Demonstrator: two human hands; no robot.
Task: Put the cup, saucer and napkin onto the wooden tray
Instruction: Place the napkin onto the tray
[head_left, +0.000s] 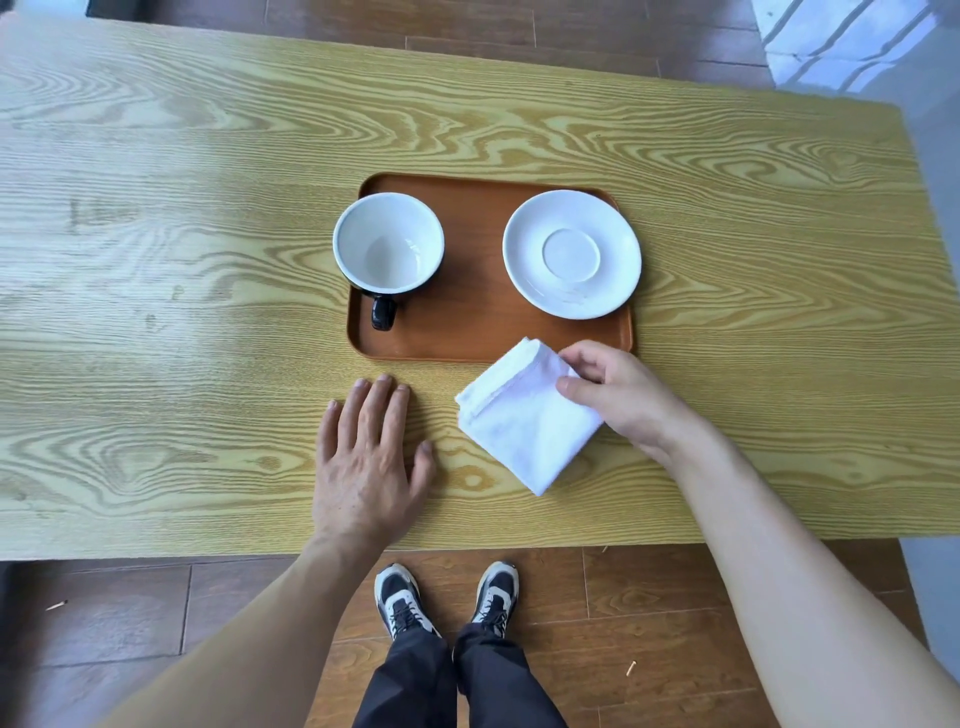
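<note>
Cup (388, 244) and saucer (571, 253) sit on our tray (483, 317); right hand (618, 400) pinches the napkin (524, 415) just off it, left hand (371, 462) flat, empty. Loose folds could flop open.

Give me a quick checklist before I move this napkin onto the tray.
1. Right hand grips the napkin: ok, thumb and fingers pinch its far corner.
2. Cup already on the tray: ok, at its left end.
3. Saucer on the tray: ok, at its right end.
4. Free space for the napkin: ok, bare wood shows along the near edge and between cup and saucer.
5. Left hand out of the way: ok, flat on the table, left of the napkin.
</note>
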